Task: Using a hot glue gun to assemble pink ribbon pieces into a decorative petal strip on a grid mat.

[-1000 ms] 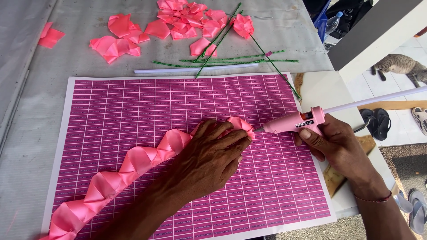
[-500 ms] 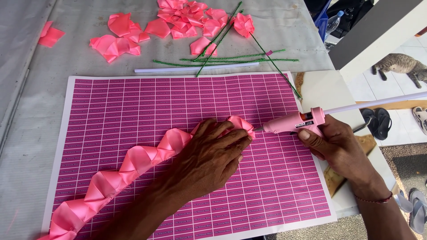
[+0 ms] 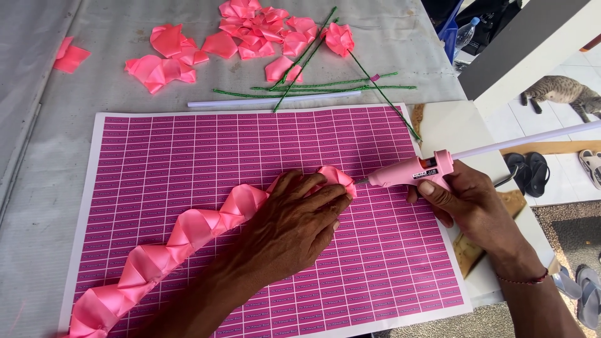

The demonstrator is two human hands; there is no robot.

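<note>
**A:** What is the left hand (image 3: 294, 219) doing?

**B:** It lies palm down on the folded pink ribbon (image 3: 188, 231), near the ribbon's upper right end. The fingers (image 3: 325, 195) are spread a little and press flat on the folds; they are not curled around anything.

**A:** And where does the ribbon run?

**B:** Across the magenta grid sheet (image 3: 250, 150), slanting from the lower left corner up to the middle right. Its folds make a chain of pointed shapes. The very tip pokes out past the fingertips.

**A:** The right hand (image 3: 469, 203)?

**B:** Closed around the grip of a pink glue gun (image 3: 410, 173). The thumb lies along the body, and the other fingers are wrapped under it, clamped on the handle. The nozzle points left and sits just beside the ribbon's tip; I cannot tell whether it touches. A pale glue stick (image 3: 526, 139) juts out the back, toward the right.

**A:** What else is on the desk (image 3: 50, 163)?

**B:** Beyond the sheet, loose pink ribbon pieces (image 3: 250, 25) lie in a heap, with a few more to the left. Thin green stems (image 3: 325, 87) lie crossed beside them, one carrying a pink ribbon flower (image 3: 339, 37). A white stick (image 3: 269, 100) lies along the sheet's far edge.

**A:** And past the desk?

**B:** On the tiled floor to the right, a grey cat (image 3: 560, 94) and a pair of dark sandals (image 3: 529, 172).
</note>
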